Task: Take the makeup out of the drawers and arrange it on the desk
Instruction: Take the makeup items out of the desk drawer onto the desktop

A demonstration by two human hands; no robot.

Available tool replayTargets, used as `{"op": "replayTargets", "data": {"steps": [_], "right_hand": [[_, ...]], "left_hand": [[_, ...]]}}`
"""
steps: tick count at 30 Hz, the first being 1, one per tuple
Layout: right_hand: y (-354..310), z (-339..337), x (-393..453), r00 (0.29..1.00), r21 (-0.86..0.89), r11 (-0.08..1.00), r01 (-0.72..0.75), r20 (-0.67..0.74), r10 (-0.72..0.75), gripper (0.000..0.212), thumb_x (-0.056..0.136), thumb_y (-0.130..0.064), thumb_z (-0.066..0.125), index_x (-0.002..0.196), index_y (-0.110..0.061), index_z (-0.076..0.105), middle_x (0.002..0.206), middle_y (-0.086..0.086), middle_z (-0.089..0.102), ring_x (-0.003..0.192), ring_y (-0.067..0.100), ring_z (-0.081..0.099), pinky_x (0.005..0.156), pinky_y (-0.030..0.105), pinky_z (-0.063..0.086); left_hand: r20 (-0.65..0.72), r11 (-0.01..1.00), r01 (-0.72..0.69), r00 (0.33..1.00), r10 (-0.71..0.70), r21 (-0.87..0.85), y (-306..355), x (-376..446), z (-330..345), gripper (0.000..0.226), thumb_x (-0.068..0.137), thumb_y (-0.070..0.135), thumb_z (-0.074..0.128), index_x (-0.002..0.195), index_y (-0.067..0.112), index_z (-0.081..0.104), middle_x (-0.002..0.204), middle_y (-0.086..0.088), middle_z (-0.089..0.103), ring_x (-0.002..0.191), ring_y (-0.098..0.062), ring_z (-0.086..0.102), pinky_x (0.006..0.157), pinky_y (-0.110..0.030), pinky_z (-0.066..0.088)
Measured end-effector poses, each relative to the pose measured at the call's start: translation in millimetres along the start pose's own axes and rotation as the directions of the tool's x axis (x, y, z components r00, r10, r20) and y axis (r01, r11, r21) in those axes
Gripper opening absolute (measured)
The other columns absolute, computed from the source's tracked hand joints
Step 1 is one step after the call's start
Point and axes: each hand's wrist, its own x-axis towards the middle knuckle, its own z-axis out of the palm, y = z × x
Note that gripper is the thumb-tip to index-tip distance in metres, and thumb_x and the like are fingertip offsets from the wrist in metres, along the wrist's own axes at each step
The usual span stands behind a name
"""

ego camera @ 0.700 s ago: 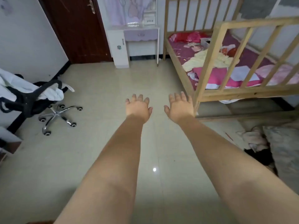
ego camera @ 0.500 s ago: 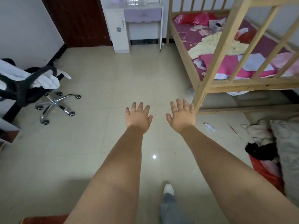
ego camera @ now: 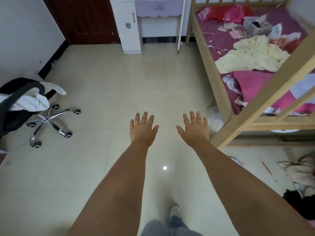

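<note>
Nearest, at six o'clock, both arms reach forward: left hand (ego camera: 142,129) and right hand (ego camera: 196,130) spread wide, holding nothing. Far off at twelve o'clock stands the white desk (ego camera: 130,26), its lilac drawer (ego camera: 159,7) closed; no makeup visible, so nothing appears started.

Two bare arms reach forward over the pale tiled floor (ego camera: 102,86), the left hand (ego camera: 142,129) beside the right hand (ego camera: 195,131), apart. At twelve o'clock, against the far wall, stands the white desk with a lilac drawer (ego camera: 159,7); a dark brown wooden door (ego camera: 81,19) is left of it. At two o'clock stands the light wooden bunk bed (ego camera: 221,92), crumpled cream and pink bedding (ego camera: 252,57) lying on it. At nine o'clock sits a black swivel chair on a chrome wheeled base (ego camera: 49,120), white cloth (ego camera: 29,101) draped on it.
</note>
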Motion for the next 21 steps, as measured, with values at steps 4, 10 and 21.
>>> {"op": "replayTargets", "data": {"steps": [4,10,21], "right_hand": [[-7,-33,102,1.000,-0.003,1.000,0.011,-0.023,-0.011,0.060,0.096,-0.048,0.016,0.146,-0.020,0.001,0.156,0.007,-0.002,0.144,0.026,-0.007,0.116,0.043,-0.004],[-42,-91,290,0.994,-0.030,1.000,0.006,-0.112,-0.009,0.060,0.095,-0.049,0.016,0.146,-0.021,0.002,0.156,0.007,-0.002,0.144,0.026,-0.005,0.117,0.042,-0.002],[-84,-206,596,0.982,0.040,0.997,-0.063,-0.174,0.069,0.059,0.096,-0.048,0.019,0.146,-0.019,0.006,0.156,0.008,0.002,0.144,0.027,-0.003,0.117,0.041,0.002]], "left_hand": [[-0.026,1.000,0.026,0.999,-0.026,-0.010,-14,98,-33,0.052,0.099,0.042,0.021,0.148,0.025,0.009,0.158,0.003,0.002,0.145,-0.023,-0.006,0.118,-0.040,0.001],[-0.100,1.000,0.020,0.995,-0.020,-0.004,-55,279,-88,0.051,0.100,0.038,0.024,0.147,0.024,0.011,0.158,0.002,0.004,0.145,-0.024,-0.004,0.118,-0.041,0.003],[-0.159,0.997,-0.044,0.986,0.053,0.057,-101,596,-212,0.050,0.100,0.037,0.025,0.147,0.024,0.013,0.157,0.001,0.007,0.145,-0.026,-0.002,0.118,-0.041,0.005]]}}
